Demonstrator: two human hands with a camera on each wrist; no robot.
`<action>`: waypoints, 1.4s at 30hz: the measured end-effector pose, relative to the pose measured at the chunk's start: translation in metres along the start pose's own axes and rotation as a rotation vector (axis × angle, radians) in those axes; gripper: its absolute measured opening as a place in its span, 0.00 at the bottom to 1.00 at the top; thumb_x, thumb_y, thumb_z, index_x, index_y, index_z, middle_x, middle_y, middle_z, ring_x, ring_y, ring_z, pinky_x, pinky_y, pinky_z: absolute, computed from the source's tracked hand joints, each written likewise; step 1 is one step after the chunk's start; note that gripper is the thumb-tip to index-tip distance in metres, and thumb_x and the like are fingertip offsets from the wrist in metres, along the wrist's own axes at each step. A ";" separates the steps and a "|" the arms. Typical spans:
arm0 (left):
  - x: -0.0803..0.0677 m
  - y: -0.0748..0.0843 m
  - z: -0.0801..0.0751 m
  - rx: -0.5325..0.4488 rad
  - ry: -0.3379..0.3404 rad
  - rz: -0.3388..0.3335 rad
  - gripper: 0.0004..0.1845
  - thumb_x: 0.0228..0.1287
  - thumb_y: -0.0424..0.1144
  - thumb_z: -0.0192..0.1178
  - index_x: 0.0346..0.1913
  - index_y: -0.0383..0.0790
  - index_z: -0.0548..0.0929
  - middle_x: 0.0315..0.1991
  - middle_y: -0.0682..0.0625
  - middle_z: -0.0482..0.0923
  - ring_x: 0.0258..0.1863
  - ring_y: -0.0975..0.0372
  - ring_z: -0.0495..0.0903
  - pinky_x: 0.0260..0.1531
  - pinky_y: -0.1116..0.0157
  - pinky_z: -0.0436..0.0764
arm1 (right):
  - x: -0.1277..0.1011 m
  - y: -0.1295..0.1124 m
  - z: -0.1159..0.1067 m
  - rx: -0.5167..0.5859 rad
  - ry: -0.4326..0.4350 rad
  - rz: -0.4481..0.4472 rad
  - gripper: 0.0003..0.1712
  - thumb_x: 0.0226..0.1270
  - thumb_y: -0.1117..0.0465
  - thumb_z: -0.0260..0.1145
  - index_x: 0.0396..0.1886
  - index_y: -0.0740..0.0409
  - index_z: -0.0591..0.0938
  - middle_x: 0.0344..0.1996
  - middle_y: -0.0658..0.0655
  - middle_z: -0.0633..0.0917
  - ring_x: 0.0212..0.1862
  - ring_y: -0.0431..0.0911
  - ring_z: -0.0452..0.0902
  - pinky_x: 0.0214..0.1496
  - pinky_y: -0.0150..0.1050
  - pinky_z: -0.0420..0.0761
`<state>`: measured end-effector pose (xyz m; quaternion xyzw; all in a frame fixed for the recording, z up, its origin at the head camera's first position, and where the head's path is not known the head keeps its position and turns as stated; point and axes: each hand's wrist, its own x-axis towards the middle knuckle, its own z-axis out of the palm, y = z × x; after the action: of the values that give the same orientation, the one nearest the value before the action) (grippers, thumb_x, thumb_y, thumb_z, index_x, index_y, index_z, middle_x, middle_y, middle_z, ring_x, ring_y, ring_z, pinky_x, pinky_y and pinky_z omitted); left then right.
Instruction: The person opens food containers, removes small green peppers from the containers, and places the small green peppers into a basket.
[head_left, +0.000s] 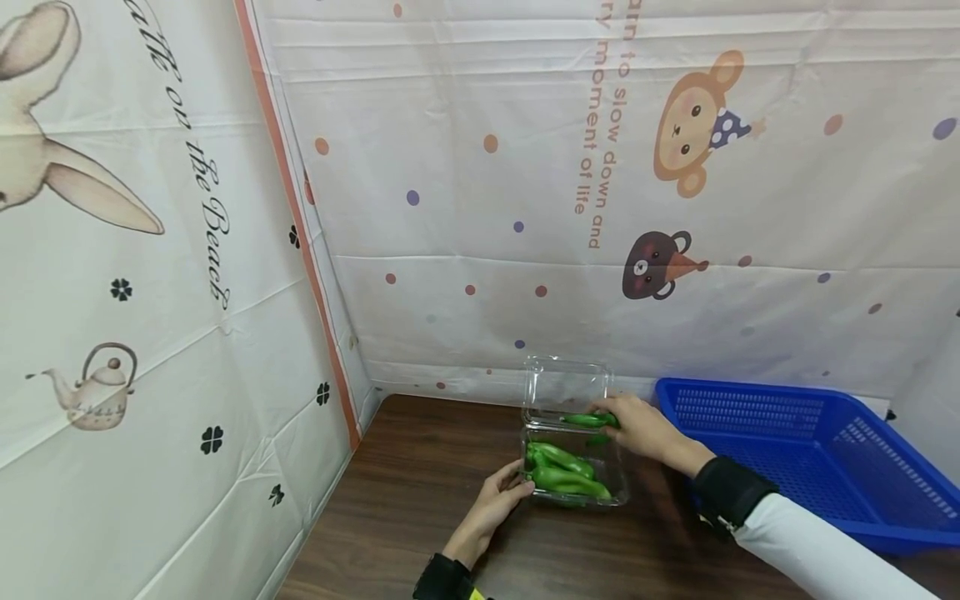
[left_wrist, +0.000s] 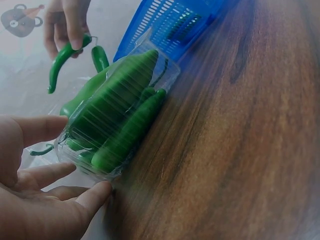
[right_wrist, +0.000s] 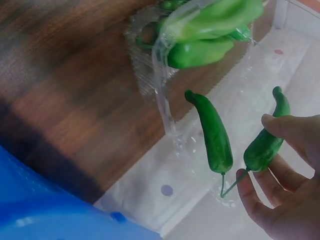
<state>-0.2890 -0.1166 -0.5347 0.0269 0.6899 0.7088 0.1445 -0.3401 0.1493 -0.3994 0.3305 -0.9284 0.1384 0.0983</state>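
Observation:
A clear plastic box (head_left: pixel 615 479) with its hinged lid (head_left: pixel 566 385) raised stands on the table. Large green peppers (head_left: pixel 564 481) lie in it, along with smaller ones seen through its side in the left wrist view. My left hand (head_left: pixel 491 504) holds the box's near left end, thumb at the rim and fingers lower down. Over the back right of the box, my right hand (head_left: pixel 637 425) pinches a small green chili pepper (right_wrist: pixel 265 147) between thumb and fingers. A second chili pepper (right_wrist: pixel 214 135), joined to it at the stem, dangles free.
To the right sits a large blue plastic basket (head_left: pixel 813 396) with slotted walls, close to my right forearm. The brown wooden table (head_left: pixel 405 475) extends left of the box. Printed white cloths (head_left: pixel 465 208) hang behind the table and on its left side.

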 end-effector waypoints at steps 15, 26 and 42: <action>-0.002 -0.002 0.001 0.000 -0.006 -0.002 0.37 0.72 0.46 0.64 0.77 0.35 0.65 0.76 0.28 0.60 0.76 0.36 0.59 0.73 0.42 0.69 | -0.006 -0.007 -0.025 -0.090 0.109 -0.048 0.19 0.57 0.72 0.76 0.48 0.54 0.88 0.42 0.58 0.87 0.40 0.50 0.85 0.34 0.41 0.84; -0.002 0.001 0.001 0.007 0.006 0.032 0.36 0.72 0.45 0.64 0.77 0.35 0.65 0.77 0.29 0.60 0.77 0.37 0.60 0.73 0.42 0.68 | 0.005 -0.010 -0.043 -0.112 0.168 -0.051 0.19 0.56 0.72 0.77 0.47 0.56 0.89 0.39 0.58 0.86 0.40 0.52 0.84 0.40 0.49 0.86; -0.003 -0.001 0.003 0.016 0.010 0.050 0.37 0.72 0.44 0.64 0.77 0.33 0.63 0.76 0.28 0.60 0.77 0.37 0.59 0.73 0.43 0.69 | 0.007 -0.009 -0.050 -0.137 0.277 -0.047 0.19 0.56 0.71 0.77 0.48 0.54 0.90 0.42 0.59 0.87 0.45 0.56 0.83 0.44 0.53 0.86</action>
<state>-0.2857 -0.1139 -0.5347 0.0419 0.6952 0.7070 0.1231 -0.3350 0.1546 -0.3484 0.3225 -0.9052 0.1168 0.2510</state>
